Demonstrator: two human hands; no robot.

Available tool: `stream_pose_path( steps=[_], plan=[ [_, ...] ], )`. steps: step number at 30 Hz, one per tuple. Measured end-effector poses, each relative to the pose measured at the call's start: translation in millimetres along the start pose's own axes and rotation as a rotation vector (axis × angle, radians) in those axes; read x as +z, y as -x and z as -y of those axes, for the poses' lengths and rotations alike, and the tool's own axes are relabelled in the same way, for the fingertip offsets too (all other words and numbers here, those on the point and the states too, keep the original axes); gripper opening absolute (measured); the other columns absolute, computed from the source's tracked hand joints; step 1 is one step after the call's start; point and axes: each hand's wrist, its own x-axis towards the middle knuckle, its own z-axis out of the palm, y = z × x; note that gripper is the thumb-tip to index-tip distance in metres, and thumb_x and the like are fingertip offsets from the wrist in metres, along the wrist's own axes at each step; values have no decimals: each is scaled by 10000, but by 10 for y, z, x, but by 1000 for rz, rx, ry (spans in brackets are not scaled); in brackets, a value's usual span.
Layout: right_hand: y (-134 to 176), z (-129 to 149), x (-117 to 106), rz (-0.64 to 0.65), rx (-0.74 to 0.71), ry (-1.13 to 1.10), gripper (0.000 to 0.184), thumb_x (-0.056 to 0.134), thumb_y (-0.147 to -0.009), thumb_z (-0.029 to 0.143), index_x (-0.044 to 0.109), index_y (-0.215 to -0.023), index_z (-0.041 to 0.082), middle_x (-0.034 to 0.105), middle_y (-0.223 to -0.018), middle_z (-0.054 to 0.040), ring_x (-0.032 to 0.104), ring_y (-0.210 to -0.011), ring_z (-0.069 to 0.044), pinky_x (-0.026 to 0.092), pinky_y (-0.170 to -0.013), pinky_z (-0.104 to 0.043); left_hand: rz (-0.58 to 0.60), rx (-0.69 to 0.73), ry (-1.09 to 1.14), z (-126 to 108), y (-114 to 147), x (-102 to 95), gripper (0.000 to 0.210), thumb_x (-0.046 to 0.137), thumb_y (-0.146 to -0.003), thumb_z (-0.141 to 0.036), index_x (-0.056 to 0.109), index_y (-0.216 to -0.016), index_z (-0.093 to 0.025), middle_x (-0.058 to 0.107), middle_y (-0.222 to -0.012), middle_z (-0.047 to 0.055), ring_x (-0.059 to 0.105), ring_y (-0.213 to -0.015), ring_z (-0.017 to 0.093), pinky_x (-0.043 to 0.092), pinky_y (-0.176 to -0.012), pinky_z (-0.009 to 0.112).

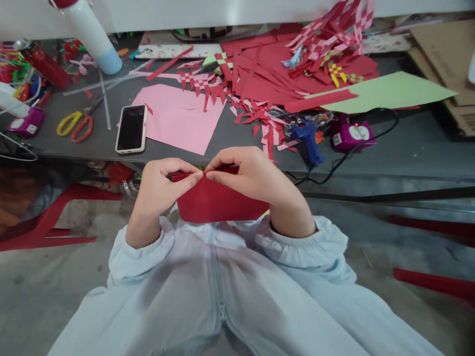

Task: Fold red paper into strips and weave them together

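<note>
My left hand (163,184) and my right hand (245,173) meet at the top edge of a red sheet of paper (222,201), in front of the table edge and above my lap. Both thumbs and fingers pinch that edge, with the fingertips almost touching. The sheet hangs down towards me and looks folded along the top; what lies behind it is hidden. Just beyond my hands, a pink sheet of paper (178,118) lies flat on the table. A phone (131,128) rests on the pink sheet's left corner.
Scissors (79,123) and a white-blue bottle (92,37) stand or lie to the left. Red paper sheets (260,74), woven strips and scraps cover the back. At right are a blue glue gun (308,141), a purple box (352,134) with a cable, and a green sheet (393,91).
</note>
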Motion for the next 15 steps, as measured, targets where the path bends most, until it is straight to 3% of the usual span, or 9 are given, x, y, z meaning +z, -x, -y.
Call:
stream_pose_path(
  steps=[9, 15],
  plan=[
    [-61, -19, 77, -65, -7, 27, 134, 615, -816, 183, 737, -763, 168, 744, -776, -26, 638, -713, -142, 426, -661, -277, -74, 12, -49, 2, -28, 76, 81, 705, -701, -150, 746, -654, -201, 745, -666, 1, 673, -637, 142, 514, -612, 240],
    [-52, -46, -55, -34, 42, 153, 163, 621, -876, 262, 765, -871, 185, 784, -896, -45, 684, -821, -180, 451, -730, -294, -95, -100, -25, 93, -37, 41, 95, 767, -722, -290, 777, -732, -196, 775, -737, 16, 707, -701, 173, 553, -646, 265]
  ],
)
